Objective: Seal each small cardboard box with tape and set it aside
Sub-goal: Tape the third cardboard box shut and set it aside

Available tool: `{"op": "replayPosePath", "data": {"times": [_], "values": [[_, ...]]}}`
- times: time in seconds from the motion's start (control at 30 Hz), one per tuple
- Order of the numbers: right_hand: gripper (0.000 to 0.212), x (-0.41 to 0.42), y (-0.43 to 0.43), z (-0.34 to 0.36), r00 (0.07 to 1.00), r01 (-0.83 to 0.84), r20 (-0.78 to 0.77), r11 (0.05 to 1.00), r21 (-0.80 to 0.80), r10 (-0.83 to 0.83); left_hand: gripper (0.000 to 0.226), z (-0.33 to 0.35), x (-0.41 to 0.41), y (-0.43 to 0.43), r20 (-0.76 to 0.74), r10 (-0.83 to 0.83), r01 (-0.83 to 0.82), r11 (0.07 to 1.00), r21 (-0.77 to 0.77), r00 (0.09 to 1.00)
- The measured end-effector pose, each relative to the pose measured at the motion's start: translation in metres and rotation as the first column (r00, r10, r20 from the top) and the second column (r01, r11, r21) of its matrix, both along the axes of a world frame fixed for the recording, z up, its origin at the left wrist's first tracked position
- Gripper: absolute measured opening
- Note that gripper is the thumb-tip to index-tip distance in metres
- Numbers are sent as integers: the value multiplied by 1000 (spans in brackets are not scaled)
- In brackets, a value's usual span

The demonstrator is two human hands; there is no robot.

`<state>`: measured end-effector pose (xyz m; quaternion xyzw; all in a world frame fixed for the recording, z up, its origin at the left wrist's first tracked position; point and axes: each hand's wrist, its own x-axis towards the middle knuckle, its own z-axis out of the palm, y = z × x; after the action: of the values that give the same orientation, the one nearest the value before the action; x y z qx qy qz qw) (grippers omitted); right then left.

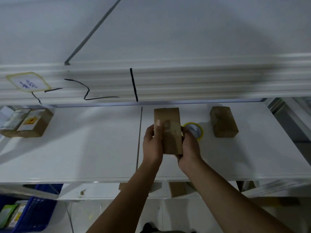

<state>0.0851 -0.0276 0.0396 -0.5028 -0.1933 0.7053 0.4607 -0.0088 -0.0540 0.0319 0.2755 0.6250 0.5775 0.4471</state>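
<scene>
A small brown cardboard box (170, 125) is held above the white table (84, 148), long side pointing away from me. My left hand (152, 145) grips its left side with the thumb lying across the top face. My right hand (189, 148) grips the right side and near end. A roll of yellow-rimmed tape (195, 130) lies flat on the table just right of the box, partly hidden by my right hand. Another brown box (223, 121) rests on the table further right. Boxes with labels (28, 122) sit at the far left.
A white shelf edge (151, 81) with black marker lines and a taped label overhangs the back of the table. Below the table's front edge are several brown boxes (177, 189) on a lower shelf and a blue crate (33, 214) at the bottom left.
</scene>
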Motion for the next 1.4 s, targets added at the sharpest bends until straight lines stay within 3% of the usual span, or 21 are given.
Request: {"op": "replayPosePath", "data": {"times": [0.07,0.17,0.27,0.3,0.37,0.47,0.6,0.67,0.73,0.8,0.83,0.87,1.03,1.2,1.4], "values": [[34,4,-4,7,989,-90,131,982,166,68,45,0,2,-1,-179,7,7,997,81,984],[29,13,-9,10,920,-157,391,936,314,23,32,6,3,-1,-289,-7,34,996,88,957],[38,21,-14,10,834,-194,547,885,423,-79,59,5,3,-5,-430,-96,84,995,-48,897],[40,23,-17,10,806,-222,582,857,465,-106,70,3,5,-9,-418,-118,116,993,-31,901],[36,25,-20,7,823,-254,561,821,511,-94,68,11,13,-16,-289,-189,223,971,91,939],[29,32,-28,0,911,-297,406,802,518,75,55,13,7,-11,-90,-167,180,969,168,982],[34,41,-24,0,937,-269,326,852,449,125,47,21,-14,-19,124,-264,251,962,108,957],[40,39,-19,4,934,-342,233,863,371,270,52,23,-15,-25,180,-272,262,962,79,945],[45,37,-19,5,913,-408,129,861,302,388,57,23,-15,-27,-42,-167,168,985,28,985],[51,37,-21,5,916,-400,113,868,295,384,57,16,-19,-29,-438,-28,40,999,17,898],[51,37,-21,3,922,-388,138,870,305,362,55,15,-21,-32,-542,9,5,1000,25,840],[50,37,-20,1,922,-385,171,867,317,347,52,15,-22,-35,-559,16,4,999,34,829],[60,27,-16,-4,860,-502,304,782,368,409,41,17,-29,-53,-324,68,-47,996,73,944],[73,0,-24,12,642,-754,240,543,369,729,52,13,-62,-83,-318,233,-244,970,7,919],[66,-59,-34,26,574,-801,281,455,389,769,36,17,-115,-121,-337,236,-242,970,26,911]]}}
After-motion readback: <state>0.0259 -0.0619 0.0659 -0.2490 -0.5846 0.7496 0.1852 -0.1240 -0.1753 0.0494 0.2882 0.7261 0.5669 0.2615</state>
